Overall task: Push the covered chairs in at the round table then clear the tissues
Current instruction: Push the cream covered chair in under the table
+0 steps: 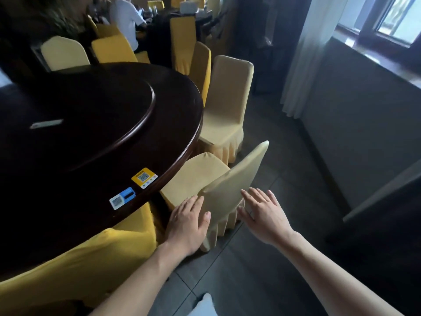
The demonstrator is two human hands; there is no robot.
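A dark round table (173, 124) with a raised turntable fills the left half of the head view. A pale-yellow covered chair (227, 185) stands at its near right edge, seat partly under the rim, back tilted toward me. My left hand (189, 222) lies flat on the left side of the chair back, fingers spread. My right hand (264, 213) is open beside the right side of the back, touching or almost touching it. A small white flat item (46, 123), perhaps a tissue pack, lies on the turntable.
A second pale covered chair (225, 106) stands further round the table, with brighter yellow chairs (114, 50) behind. A yellow-covered chair (75, 265) is under my left arm. A person in white (126, 19) sits at a far table. Grey tiled floor, wall and curtain are on the right.
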